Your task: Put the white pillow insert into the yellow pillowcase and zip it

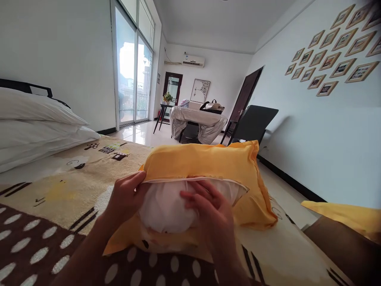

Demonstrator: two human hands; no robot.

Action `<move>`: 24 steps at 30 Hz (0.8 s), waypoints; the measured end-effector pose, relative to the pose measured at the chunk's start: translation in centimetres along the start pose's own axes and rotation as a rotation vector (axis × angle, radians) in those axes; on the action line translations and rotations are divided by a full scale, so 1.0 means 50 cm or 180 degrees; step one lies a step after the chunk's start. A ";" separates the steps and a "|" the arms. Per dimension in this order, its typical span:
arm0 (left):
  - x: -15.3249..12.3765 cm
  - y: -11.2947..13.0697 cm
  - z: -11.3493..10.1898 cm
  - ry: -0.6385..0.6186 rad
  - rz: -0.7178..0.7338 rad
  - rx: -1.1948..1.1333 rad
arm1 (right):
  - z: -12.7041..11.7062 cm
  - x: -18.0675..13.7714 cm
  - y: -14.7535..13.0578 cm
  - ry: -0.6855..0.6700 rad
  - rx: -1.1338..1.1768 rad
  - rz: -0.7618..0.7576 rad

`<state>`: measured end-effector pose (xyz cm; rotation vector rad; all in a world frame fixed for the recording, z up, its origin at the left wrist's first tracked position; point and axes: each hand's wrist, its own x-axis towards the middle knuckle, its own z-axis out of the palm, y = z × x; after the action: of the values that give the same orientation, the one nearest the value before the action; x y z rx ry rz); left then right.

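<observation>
Fingers (137, 179) of the left hand (124, 197) are clenched on the hem of the yellow pillowcase (208, 161), lower centre of the frame; the right hand (210, 212) is laid open on the white pillow (162, 212). The hem may be lost if the pillow bunches.

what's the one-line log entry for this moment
left hand: grips yellow pillowcase opening edge | right hand: flat on white pillow insert, partly inside | surface: patterned bedspread

bare left hand (125, 198) and bare right hand (212, 214), both forearms unclothed down to the lower edge; slim, long fingers (193, 196), narrow wrists.
</observation>
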<state>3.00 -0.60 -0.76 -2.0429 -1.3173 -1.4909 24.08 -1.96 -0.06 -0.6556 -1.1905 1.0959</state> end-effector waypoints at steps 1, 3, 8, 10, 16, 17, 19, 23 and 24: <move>0.003 0.000 -0.015 -0.0237 0.0167 0.0027 | 0.006 -0.014 0.003 0.0041 -0.0607 -0.0468; 0.006 0.001 -0.038 -0.0564 0.0454 0.0091 | 0.017 -0.040 0.007 0.0243 -0.1878 -0.1593; 0.008 0.013 -0.057 -0.0695 0.0872 0.0239 | 0.002 -0.075 -0.019 0.0457 -0.3907 -0.2849; 0.009 0.019 -0.058 -0.0654 0.0983 0.0334 | -0.014 -0.083 -0.043 0.0540 -0.4254 -0.2861; 0.002 0.025 -0.064 -0.0661 0.1038 0.0248 | 0.021 -0.089 -0.045 -0.1300 -0.3676 -0.3282; 0.000 0.025 -0.065 -0.0719 0.0997 0.0166 | 0.037 -0.085 -0.029 -0.1605 -0.3581 -0.3296; -0.003 0.024 -0.066 -0.0790 0.0917 0.0049 | 0.063 -0.077 0.008 -0.1687 -0.3643 -0.3183; 0.000 0.026 -0.066 -0.0619 0.0795 -0.0024 | 0.082 -0.062 0.065 -0.1264 -0.3999 -0.2911; 0.002 0.028 -0.065 -0.0556 0.0748 -0.0042 | 0.082 -0.059 0.073 -0.1246 -0.4067 -0.2874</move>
<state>2.17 -3.54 1.06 -2.2890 -1.0814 -1.2469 19.06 -3.86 -3.21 -0.6914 -2.2068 -0.4467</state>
